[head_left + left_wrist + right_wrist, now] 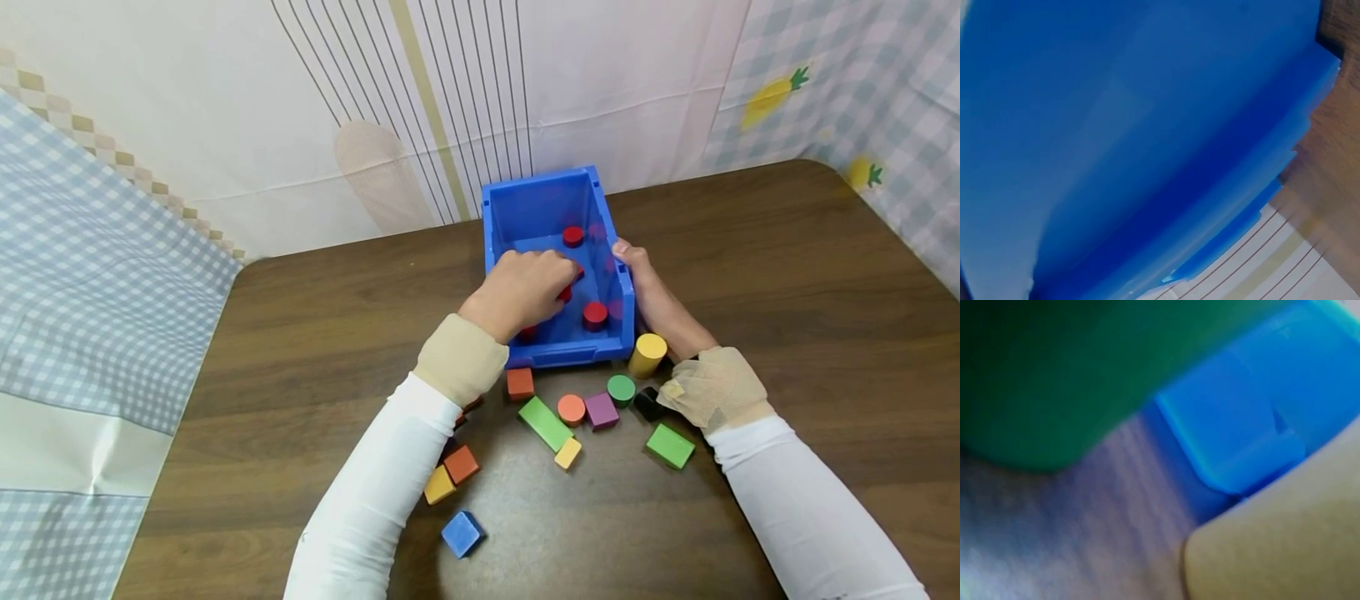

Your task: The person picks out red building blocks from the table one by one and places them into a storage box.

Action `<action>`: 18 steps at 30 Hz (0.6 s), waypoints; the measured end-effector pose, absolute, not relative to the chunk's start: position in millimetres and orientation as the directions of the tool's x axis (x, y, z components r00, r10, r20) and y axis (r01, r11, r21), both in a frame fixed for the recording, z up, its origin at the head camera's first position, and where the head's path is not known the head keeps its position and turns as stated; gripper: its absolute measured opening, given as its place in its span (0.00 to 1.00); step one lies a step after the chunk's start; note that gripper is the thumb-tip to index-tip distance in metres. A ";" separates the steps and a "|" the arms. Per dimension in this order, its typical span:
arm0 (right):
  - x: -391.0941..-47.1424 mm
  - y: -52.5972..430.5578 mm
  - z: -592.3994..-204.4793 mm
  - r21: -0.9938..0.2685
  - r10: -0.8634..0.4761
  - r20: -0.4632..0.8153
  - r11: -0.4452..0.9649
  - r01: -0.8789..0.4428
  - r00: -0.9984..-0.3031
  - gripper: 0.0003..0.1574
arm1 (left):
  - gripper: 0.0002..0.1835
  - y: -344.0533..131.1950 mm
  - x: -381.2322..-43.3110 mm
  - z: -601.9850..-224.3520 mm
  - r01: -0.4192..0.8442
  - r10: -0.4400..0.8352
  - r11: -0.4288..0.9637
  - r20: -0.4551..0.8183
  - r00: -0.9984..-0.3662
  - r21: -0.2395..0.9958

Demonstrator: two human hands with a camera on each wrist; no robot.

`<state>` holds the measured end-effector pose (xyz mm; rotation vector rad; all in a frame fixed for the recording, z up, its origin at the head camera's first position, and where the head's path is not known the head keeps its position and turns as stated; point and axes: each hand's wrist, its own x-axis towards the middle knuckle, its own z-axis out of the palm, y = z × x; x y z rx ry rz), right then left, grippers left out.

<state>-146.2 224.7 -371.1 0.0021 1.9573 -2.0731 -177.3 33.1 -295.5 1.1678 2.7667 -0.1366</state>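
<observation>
A blue plastic bin [558,357] stands at the back of the table, with several red cylinders on its floor, among them one at the back [573,237] and one in the front right [595,317]. My left hand [522,287] reaches down into the bin, its fingers curled, and pinches a red cylinder [565,294] between thumb and fingers. On the right side, my right hand [654,297] grips the bin's wall, thumb on the rim; its other fingers are hidden. Only the bin's blue walls [1147,125] fill most of the left wrist view.
Before the bin lie a yellow cylinder [647,356], a green disc [621,390], an orange disc [572,410], a purple block [602,412] and green blocks [545,423]. Nearer are a blue cube [462,533] and red and yellow blocks beside the left sleeve. A printed cloth [420,100] hangs behind.
</observation>
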 end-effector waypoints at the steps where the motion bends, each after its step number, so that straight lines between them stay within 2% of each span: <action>1: -146.2 224.7 -371.1 -0.977 -0.207 -0.199 -0.033 0.211 -0.958 0.51 | 0.08 33.0 -177.1 -295.8 0.718 0.706 0.695 -0.163 -0.689 -0.022; 18: -147.0 224.5 -371.0 -0.976 -0.207 -0.199 -0.052 0.213 -0.958 0.52 | 0.07 34.2 -175.9 -297.5 0.709 0.681 0.704 -0.256 -0.686 -0.027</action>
